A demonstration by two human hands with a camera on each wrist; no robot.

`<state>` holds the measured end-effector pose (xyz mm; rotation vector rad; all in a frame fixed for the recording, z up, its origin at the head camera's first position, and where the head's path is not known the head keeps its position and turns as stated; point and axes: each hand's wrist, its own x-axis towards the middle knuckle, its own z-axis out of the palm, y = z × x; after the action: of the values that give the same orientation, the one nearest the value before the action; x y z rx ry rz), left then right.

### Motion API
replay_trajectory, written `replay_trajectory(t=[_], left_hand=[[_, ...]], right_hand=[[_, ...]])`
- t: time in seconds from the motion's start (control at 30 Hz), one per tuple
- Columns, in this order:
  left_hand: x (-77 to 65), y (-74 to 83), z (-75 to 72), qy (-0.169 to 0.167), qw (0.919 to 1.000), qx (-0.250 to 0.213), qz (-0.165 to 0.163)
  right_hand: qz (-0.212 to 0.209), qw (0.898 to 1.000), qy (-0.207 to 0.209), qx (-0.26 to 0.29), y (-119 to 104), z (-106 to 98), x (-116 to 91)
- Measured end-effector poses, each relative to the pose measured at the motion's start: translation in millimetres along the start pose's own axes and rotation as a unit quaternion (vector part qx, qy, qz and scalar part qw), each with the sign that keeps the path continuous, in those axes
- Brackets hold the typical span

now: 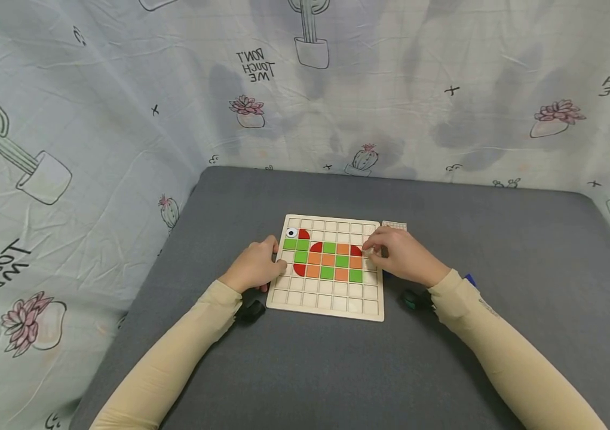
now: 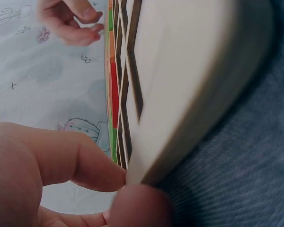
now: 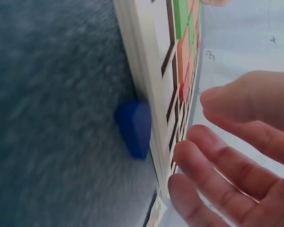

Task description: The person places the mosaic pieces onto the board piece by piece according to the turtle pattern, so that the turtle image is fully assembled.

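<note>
A square wooden grid board (image 1: 326,304) lies on the grey table, with red, green and orange tiles (image 1: 328,260) and a round eye tile (image 1: 291,233) set in its cells. At its left edge my left hand (image 1: 253,267) grips the rim, thumb and finger at the wood; in the left wrist view the fingertips (image 2: 142,205) meet the edge. My right hand (image 1: 405,254) hovers at the right edge, beside a red rounded tile (image 1: 355,250). Seen from the right wrist, its fingers (image 3: 217,170) are loosely bent, with nothing between thumb and fingers.
A small blue piece (image 3: 135,127) lies on the table by the board's right side. Behind the right hand is a small printed card (image 1: 395,226) at the board's far right corner. Patterned cloth (image 1: 369,89) hangs behind and left of the table (image 1: 305,370).
</note>
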<state>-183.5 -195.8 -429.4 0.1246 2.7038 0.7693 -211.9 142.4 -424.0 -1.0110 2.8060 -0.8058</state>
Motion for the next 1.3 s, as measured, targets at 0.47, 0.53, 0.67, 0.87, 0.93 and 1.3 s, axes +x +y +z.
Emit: replay_trajectory(t=[0.47, 0.53, 0.67, 0.87, 0.93, 1.3], left_hand=[[-0.7, -1.9, -0.9, -0.005, 1.0, -0.002, -0.003], [-1.2, -1.5, -1.1, -0.005, 1.0, -0.001, -0.003], [-1.3, -0.9, -1.3, -0.005, 1.0, 0.001, -0.004], [-0.7, -0.1, -0.9, -0.006, 1.0, 0.002, -0.005], [-1.0, 0.5, -1.0, -0.004, 1.0, 0.003, -0.005], [-2.0, 2.7, -0.9, -0.002, 1.0, 0.002, -0.001]], right_hand=[[0.015, 0.999, -0.036, -0.018, 10, -8, -32], [0.013, 0.999, -0.038, -0.019, 10, -7, -34], [0.004, 0.999, -0.032, -0.019, 10, -4, -36], [0.015, 0.999, -0.035, -0.019, 8, -2, -36], [0.016, 0.999, -0.034, -0.019, 9, -3, -36], [0.013, 0.999, -0.002, -0.043, 15, -5, -46]])
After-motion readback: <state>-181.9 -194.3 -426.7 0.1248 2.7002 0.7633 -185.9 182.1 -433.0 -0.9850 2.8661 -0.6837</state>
